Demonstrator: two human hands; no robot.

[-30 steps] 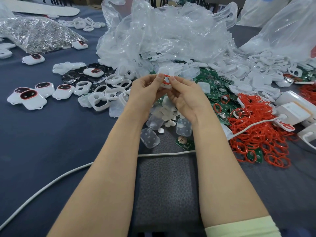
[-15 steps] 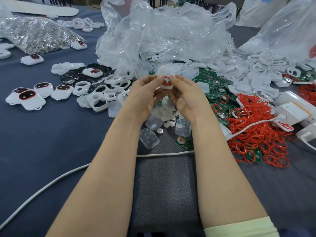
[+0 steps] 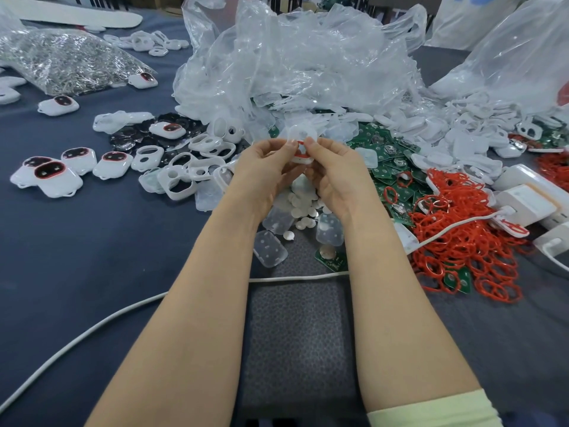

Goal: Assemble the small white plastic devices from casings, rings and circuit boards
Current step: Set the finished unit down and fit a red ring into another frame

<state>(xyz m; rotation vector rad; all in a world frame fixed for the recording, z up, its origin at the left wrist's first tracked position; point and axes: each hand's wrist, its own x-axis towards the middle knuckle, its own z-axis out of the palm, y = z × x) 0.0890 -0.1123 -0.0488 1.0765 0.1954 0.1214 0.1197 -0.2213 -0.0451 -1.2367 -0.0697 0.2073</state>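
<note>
Head view: I see the left hand and right hand meeting above the counter. The fingers of both hands are curled and pinch a small white casing from either side, with a red ring seated on it. Loose rings lie heaped to the right, green boards lie beyond them, and finished devices sit far left.

Table covered in dark blue cloth, seen from above; a grey speckled pad lies at its near edge. A long white board rests at the far left, dark upright bars behind it. Light soft and even, glinting on crumpled clear plastic bags
</note>
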